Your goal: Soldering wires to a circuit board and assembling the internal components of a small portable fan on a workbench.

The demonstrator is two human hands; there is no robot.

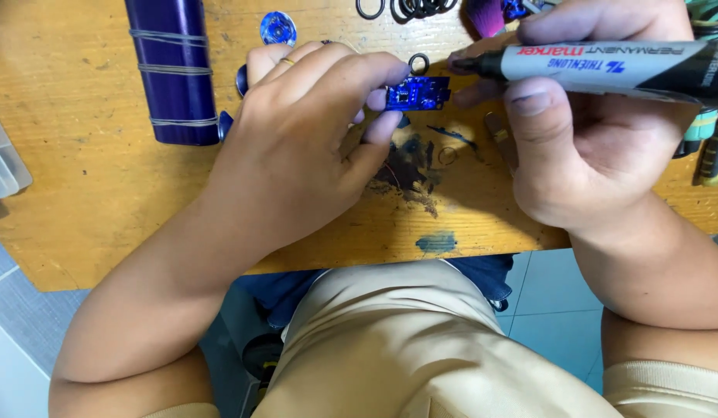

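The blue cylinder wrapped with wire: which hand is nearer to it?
Left. The left hand lies just right of the blue cylinder; the right hand, holding a marker, is far across the wooden table.

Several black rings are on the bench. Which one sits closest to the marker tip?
The single black ring lying alone just above the blue circuit board, beside the marker tip. The other rings cluster at the table's far edge.

Bright, even light falls from above; soft shadows sit under the hands on the wooden table (80,193). The picture is sharp at centre, with slight stretching toward the edges.
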